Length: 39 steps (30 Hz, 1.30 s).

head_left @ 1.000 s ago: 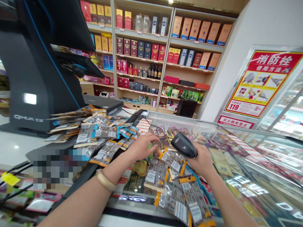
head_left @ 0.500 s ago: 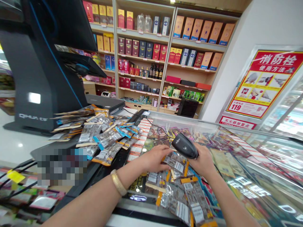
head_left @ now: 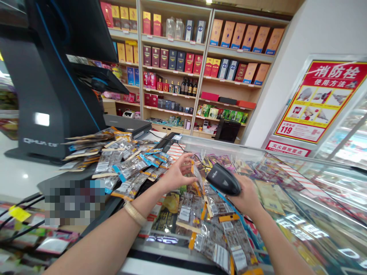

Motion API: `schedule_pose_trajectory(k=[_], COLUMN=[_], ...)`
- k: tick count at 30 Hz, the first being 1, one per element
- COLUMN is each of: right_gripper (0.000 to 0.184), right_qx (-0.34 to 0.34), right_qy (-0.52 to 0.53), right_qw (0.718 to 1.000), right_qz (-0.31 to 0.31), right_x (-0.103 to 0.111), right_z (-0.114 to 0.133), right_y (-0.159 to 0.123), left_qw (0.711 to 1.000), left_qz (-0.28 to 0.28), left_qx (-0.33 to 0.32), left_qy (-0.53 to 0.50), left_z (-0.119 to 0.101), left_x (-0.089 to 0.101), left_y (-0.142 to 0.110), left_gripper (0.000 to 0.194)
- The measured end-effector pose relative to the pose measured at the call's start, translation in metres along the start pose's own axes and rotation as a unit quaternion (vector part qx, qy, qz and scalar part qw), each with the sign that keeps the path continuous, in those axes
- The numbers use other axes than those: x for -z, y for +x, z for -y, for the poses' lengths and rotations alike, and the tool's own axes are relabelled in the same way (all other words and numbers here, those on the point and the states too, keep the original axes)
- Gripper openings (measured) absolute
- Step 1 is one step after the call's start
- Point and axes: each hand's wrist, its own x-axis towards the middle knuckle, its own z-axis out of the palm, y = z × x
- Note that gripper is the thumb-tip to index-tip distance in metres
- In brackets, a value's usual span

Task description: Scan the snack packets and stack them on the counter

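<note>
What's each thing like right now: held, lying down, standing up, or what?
Handheld barcode scanner, held in the right hand
Left hand, fingers curved and spread
Raised packet, tipped up beside the left hand; grip unclear
Nearest packets, lying overlapped
Packet heap, loosely piled
Gold-coloured bracelet, worn
Orange boxes, standing upright
Fire hydrant sign, mounted

- Left hand (head_left: 176, 175) and left forearm (head_left: 96, 236), about seven o'clock: bare.
- Bracelet (head_left: 134, 214), seven o'clock: broad, pale gold, ribbed.
- Right hand (head_left: 249, 195) and right forearm (head_left: 276, 235), four o'clock: bare.
</note>
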Motion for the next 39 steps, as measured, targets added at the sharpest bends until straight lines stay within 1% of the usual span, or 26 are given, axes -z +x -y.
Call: schedule_pose_trajectory(k=[2, 5, 9, 13, 15, 17, 19, 20, 21, 22, 23, 24, 26, 28, 29, 31, 32, 33, 34, 35, 36, 37, 38, 39], right_gripper=[0.025, 0.024, 0.029, 0.027, 0.025, 0.021, 0.019, 0.019, 0.019, 0.019, 0.02, 0.02, 0.019, 0.02, 0.02, 0.021, 0.021, 0.02, 0.02, 0.02, 0.02, 0.021, 0.021, 0.022], right_qx=[0.011, 0.021, 0.027, 0.024, 0.027, 0.034, 0.037, 0.038, 0.038, 0.039, 0.039, 0.04, 0.042, 0.042, 0.041, 0.038, 0.036, 0.036, 0.035, 0.034, 0.033, 0.03, 0.027, 0.022], right_qy=[0.018, 0.039, 0.061, 0.063, 0.056, 0.04, 0.022, 0.015, 0.01, 0.006, 0.002, -0.002, -0.008, -0.01, -0.009, -0.006, -0.004, -0.004, -0.003, -0.004, -0.006, -0.007, -0.009, -0.011], right_qw=[1.0, 0.998, 0.996, 0.996, 0.997, 0.998, 0.999, 0.999, 0.999, 0.999, 0.999, 0.999, 0.999, 0.999, 0.999, 0.999, 0.999, 0.999, 0.999, 0.999, 0.999, 0.999, 0.999, 0.999], right_qz=[0.014, 0.037, 0.055, 0.06, 0.051, 0.03, 0.003, -0.008, -0.016, -0.02, -0.022, -0.023, -0.024, -0.024, -0.023, -0.02, -0.021, -0.023, -0.027, -0.031, -0.035, -0.037, -0.036, -0.035], right_x=[0.0, 0.0, 0.0, 0.0, 0.0, 0.0, 0.0, 0.0, 0.0, 0.0, 0.0, 0.0, -0.001, -0.001, -0.002, -0.002, -0.002, -0.002, -0.002, -0.002, -0.002, -0.002, -0.002, -0.002], right_z=[0.002, 0.006, 0.006, 0.007, 0.008, 0.008, 0.007, 0.007, 0.006, 0.005, 0.003, 0.002, 0.001, 0.0, 0.0, 0.0, 0.0, 0.0, 0.0, -0.001, -0.001, -0.001, -0.001, -0.002], right_y=[0.0, 0.0, -0.001, 0.0, 0.0, 0.0, 0.0, 0.0, -0.001, -0.001, -0.001, -0.001, -0.001, -0.001, 0.0, 0.0, 0.0, 0.0, 0.0, 0.0, 0.0, 0.0, -0.001, -0.001], left_qw=[1.0, 0.998, 0.997, 0.996, 0.996, 0.996, 0.986, 0.969, 0.943, 0.909, 0.872, 0.836, 0.77, 0.719, 0.703, 0.684, 0.68, 0.679, 0.683, 0.697, 0.724, 0.763, 0.809, 0.85], left_qz=[-0.007, -0.002, -0.004, -0.008, -0.012, -0.03, -0.086, -0.127, -0.173, -0.217, -0.256, -0.288, -0.336, -0.349, -0.339, -0.308, -0.3, -0.301, -0.307, -0.308, -0.294, -0.26, -0.203, -0.129], left_qx=[-0.014, -0.037, -0.037, -0.04, -0.05, -0.075, -0.126, -0.157, -0.186, -0.204, -0.207, -0.194, -0.128, -0.033, 0.014, 0.083, 0.098, 0.096, 0.079, 0.051, 0.018, -0.01, -0.025, -0.023], left_qy=[-0.018, -0.045, -0.069, -0.082, -0.068, -0.024, 0.074, 0.143, 0.217, 0.292, 0.362, 0.425, 0.527, 0.6, 0.625, 0.655, 0.662, 0.663, 0.658, 0.645, 0.623, 0.591, 0.551, 0.51], left_z=[-0.002, -0.003, -0.005, -0.005, -0.003, -0.002, -0.005, -0.008, -0.012, -0.017, -0.021, -0.024, -0.027, -0.024, -0.021, -0.016, -0.014, -0.013, -0.013, -0.015, -0.017, -0.019, -0.02, -0.022], left_x=[0.001, 0.0, -0.001, -0.001, -0.001, 0.002, 0.007, 0.011, 0.016, 0.023, 0.029, 0.037, 0.053, 0.067, 0.073, 0.081, 0.082, 0.082, 0.079, 0.075, 0.07, 0.063, 0.055, 0.047], left_y=[0.001, 0.001, 0.001, 0.001, 0.002, 0.003, 0.005, 0.005, 0.005, 0.005, 0.004, 0.003, 0.0, -0.004, -0.006, -0.008, -0.008, -0.007, -0.006, -0.004, -0.002, 0.0, 0.0, 0.0], left_gripper=[0.078, 0.077, 0.075, 0.075, 0.075, 0.07, 0.062, 0.059, 0.056, 0.054, 0.052, 0.051, 0.045, 0.037, 0.033, 0.03, 0.029, 0.03, 0.031, 0.033, 0.035, 0.036, 0.035, 0.034])
